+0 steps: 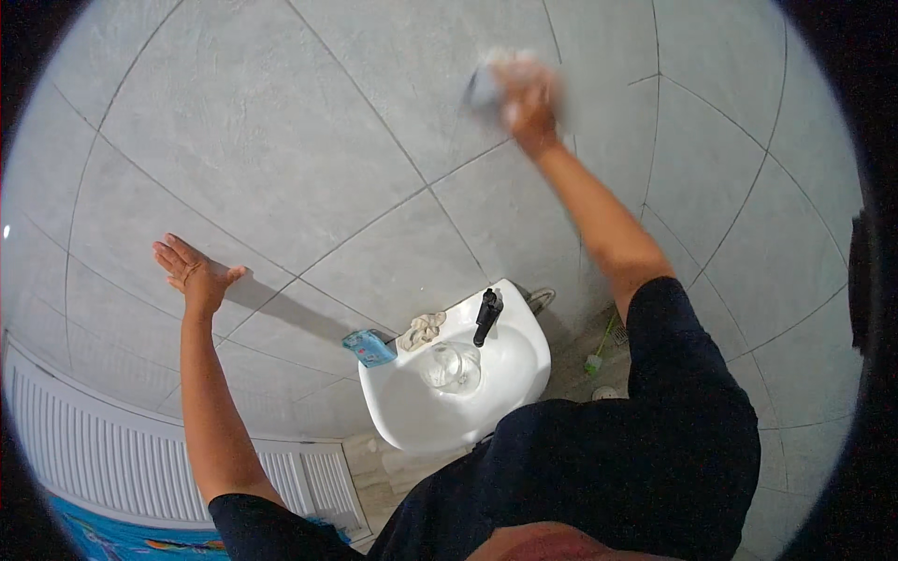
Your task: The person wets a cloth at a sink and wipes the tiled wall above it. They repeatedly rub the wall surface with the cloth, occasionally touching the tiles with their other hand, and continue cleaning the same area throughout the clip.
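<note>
Grey wall tiles [224, 112] with dark joints fill most of the view. High on them, to the right of the middle, my right hand [530, 98] presses a grey, dark-edged wiping pad [484, 92] against the surface. Both are smeared by motion, so I cannot tell whether the pad is a sponge or a cloth. White streaks lie on the tiles around it. Farther left and lower, my left hand [195, 271] rests against the wall with fingers and thumb spread, holding nothing.
Below my arms is a white washbasin [402, 421] with a black tap [486, 318] and a clear container [454, 367] in its bowl. A blue packet [369, 348] and a crumpled beige cloth [423, 330] lie on its rim. A white slatted radiator [103, 439] stands lower left; a green-handled brush [595, 363] is beyond the basin's right side.
</note>
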Tool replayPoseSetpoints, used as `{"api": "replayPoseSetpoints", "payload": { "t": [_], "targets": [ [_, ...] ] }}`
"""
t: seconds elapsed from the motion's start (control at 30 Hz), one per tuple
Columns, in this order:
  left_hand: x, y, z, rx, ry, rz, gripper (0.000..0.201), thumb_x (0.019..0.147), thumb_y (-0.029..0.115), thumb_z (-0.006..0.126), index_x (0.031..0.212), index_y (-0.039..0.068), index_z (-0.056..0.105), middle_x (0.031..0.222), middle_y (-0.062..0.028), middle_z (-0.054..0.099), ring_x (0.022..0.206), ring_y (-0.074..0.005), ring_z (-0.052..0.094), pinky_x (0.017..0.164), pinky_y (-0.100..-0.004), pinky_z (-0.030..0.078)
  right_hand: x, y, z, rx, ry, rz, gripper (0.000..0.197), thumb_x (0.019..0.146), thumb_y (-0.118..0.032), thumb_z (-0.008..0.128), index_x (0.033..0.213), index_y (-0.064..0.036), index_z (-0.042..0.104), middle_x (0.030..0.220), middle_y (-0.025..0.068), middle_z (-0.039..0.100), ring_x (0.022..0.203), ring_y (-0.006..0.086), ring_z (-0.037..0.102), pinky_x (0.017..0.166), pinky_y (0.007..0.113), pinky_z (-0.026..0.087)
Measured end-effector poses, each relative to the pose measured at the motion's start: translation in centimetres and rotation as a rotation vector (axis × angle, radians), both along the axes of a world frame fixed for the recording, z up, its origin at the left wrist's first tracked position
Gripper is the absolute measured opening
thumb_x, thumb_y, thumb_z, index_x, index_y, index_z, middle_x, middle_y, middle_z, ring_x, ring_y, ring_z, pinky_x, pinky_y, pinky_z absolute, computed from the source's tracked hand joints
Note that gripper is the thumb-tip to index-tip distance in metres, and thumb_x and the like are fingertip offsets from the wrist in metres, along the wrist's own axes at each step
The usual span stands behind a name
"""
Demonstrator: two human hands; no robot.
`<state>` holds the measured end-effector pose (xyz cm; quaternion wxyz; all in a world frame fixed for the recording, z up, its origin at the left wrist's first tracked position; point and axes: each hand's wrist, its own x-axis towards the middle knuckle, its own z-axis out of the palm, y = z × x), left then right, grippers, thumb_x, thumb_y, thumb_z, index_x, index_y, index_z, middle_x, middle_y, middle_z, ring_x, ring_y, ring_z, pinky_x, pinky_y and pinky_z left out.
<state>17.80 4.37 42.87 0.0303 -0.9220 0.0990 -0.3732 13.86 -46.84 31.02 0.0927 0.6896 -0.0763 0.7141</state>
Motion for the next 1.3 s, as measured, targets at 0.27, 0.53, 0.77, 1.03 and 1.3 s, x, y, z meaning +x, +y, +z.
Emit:
{"api": "replayPoseSetpoints", "payload": {
  "t": [0.27, 0.53, 0.77, 1.03, 1.3],
  "targets": [
    [-0.7, 0.3, 0.0, 0.01, 0.018, 0.066, 0.139, 0.047, 0.042, 0.082, 0.132, 0.004, -0.021, 0.139, -0.0232, -0.019, 0.13, -0.0383, -0.014, 0.096, -0.0632, 0.009, 2.0, 6.5, 7.8, 0.108, -0.143, 0.09, 0.039, 0.073, -0.018, 0.054, 0.112, -0.0252, 0.055, 0.103, 0.0095, 0.051, 0.098, 0.0312, 0.042, 0.078, 0.046, 0.036],
    [-3.4, -2.1, 2.2, 0.039, -0.244, -0.019, 0.09, 0.07, 0.051, 0.063, 0.136, 0.01, 0.016, 0.141, -0.018, 0.011, 0.131, -0.0323, 0.012, 0.099, -0.058, 0.012, 0.3, 0.4, 0.1, -0.279, -0.011, 0.204, 0.041, 0.078, -0.025, 0.054, 0.118, -0.0306, 0.05, 0.106, 0.003, 0.049, 0.098, 0.0232, 0.045, 0.081, 0.042, 0.034],
    [-4.0, -13.1, 5.7, 0.274, -0.493, -0.422, 0.062, 0.08, 0.046, 0.054, 0.133, 0.026, 0.029, 0.142, -0.0113, 0.017, 0.131, -0.029, 0.015, 0.099, -0.0573, 0.013, 2.2, 0.1, 12.7, 0.668, -0.268, 0.216, 0.034, 0.077, -0.022, 0.055, 0.11, -0.0133, 0.055, 0.11, 0.0152, 0.049, 0.1, 0.0355, 0.043, 0.082, 0.05, 0.036],
    [1.3, -18.2, 8.6, 0.374, -0.718, -0.454, 0.059, 0.08, 0.058, 0.043, 0.132, 0.033, 0.031, 0.141, -0.0032, 0.024, 0.129, -0.0239, 0.022, 0.097, -0.0574, 0.016, 0.9, 10.2, -7.5, -0.218, 0.104, 0.4, 0.042, 0.074, -0.025, 0.058, 0.115, -0.0339, 0.052, 0.112, -0.0041, 0.045, 0.103, 0.0172, 0.04, 0.084, 0.037, 0.031],
    [2.3, -18.6, 8.3, 0.393, -0.862, -0.573, 0.06, 0.081, 0.056, 0.044, 0.133, 0.029, 0.031, 0.138, -0.007, 0.031, 0.127, -0.0258, 0.027, 0.094, -0.0518, 0.02, 0.2, -4.7, -9.8, 0.643, -0.278, 0.081, 0.035, 0.076, -0.017, 0.056, 0.108, -0.0065, 0.05, 0.104, 0.0156, 0.046, 0.097, 0.034, 0.041, 0.085, 0.045, 0.03]
  ]
}}
